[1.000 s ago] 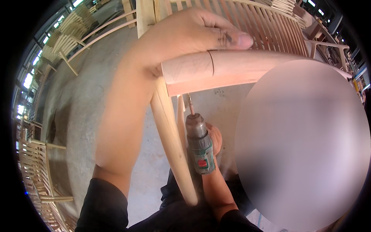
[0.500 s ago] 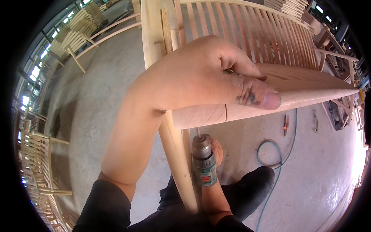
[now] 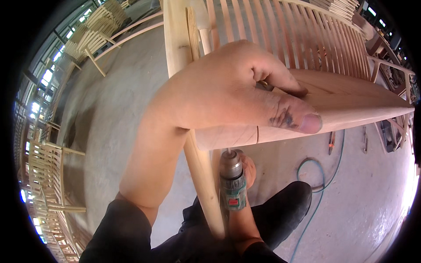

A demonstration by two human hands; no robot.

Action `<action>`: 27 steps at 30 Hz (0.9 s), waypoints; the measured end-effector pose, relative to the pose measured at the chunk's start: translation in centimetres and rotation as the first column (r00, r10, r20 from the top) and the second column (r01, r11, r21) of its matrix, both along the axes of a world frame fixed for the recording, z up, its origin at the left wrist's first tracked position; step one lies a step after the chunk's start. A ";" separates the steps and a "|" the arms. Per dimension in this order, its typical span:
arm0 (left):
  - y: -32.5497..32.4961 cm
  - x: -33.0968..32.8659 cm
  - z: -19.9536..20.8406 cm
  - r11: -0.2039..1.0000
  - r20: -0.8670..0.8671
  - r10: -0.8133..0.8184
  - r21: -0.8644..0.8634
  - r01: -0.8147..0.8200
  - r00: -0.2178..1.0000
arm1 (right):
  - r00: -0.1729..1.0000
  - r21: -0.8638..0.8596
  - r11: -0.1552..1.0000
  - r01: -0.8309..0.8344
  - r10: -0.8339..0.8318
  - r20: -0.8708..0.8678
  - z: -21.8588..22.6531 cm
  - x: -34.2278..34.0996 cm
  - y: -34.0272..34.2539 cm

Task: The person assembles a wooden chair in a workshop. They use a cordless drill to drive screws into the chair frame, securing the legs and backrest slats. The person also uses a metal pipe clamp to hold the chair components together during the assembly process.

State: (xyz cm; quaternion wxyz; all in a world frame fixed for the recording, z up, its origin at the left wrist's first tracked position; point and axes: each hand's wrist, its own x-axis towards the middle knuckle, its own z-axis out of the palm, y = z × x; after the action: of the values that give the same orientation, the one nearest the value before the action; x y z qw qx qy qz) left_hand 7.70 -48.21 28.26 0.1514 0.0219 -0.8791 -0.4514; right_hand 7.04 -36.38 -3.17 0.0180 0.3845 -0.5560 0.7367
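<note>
My left hand [image 3: 245, 92] lies over the front edge of a pale wooden bench seat [image 3: 351, 92], thumb along the edge and fingers curled onto the top; some fingertips are hidden. Dark smudges mark the thumb. Below the seat, my right hand [image 3: 248, 168] is wrapped round a green and grey cordless drill [image 3: 233, 186], mostly hidden behind it. The drill points up, its bit reaching the seat's lower edge; whether the tip has entered the wood cannot be seen. A round wooden leg [image 3: 202, 184] slants down just left of the drill.
Behind the seat rises a slatted backrest [image 3: 289, 35]. A teal hose [image 3: 322, 188] loops on the concrete floor to the right, near orange-handled pliers [image 3: 332, 143]. Slatted wooden frames [image 3: 46, 171] stand at the left, with stacked wooden parts [image 3: 96, 26] farther back.
The drill has come up closer to the seat, so less of its bit shows. My left hand keeps its place on the seat while the view shifts slightly.
</note>
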 end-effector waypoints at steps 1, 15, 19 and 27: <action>0.0 0.2 -0.1 0.999 -0.012 0.000 -0.036 0.000 1.000 | 0.996 -0.034 0.999 0.024 -0.027 -0.086 0.6 -0.1 -0.2; -1.3 -0.5 -3.0 1.000 -0.271 -0.001 -0.009 -0.002 0.963 | 0.981 0.081 0.994 -0.073 0.057 0.187 -1.8 1.0 -0.1; -1.7 -0.6 -3.7 1.000 -0.249 -0.010 0.007 0.013 0.969 | 0.967 0.017 0.998 -0.062 0.056 0.248 -1.5 1.4 -0.5; -2.1 -1.2 -4.0 0.998 -0.246 -0.049 0.020 0.056 0.968 | 0.969 0.043 0.995 -0.087 0.075 0.236 -0.5 1.0 -0.4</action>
State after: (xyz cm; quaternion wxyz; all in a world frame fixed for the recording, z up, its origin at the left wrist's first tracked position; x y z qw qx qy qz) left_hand 6.48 -50.34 24.25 0.2466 -0.0553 -0.8477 -0.4664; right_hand 8.03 -36.83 -3.70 -0.0880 0.3175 -0.5575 0.7620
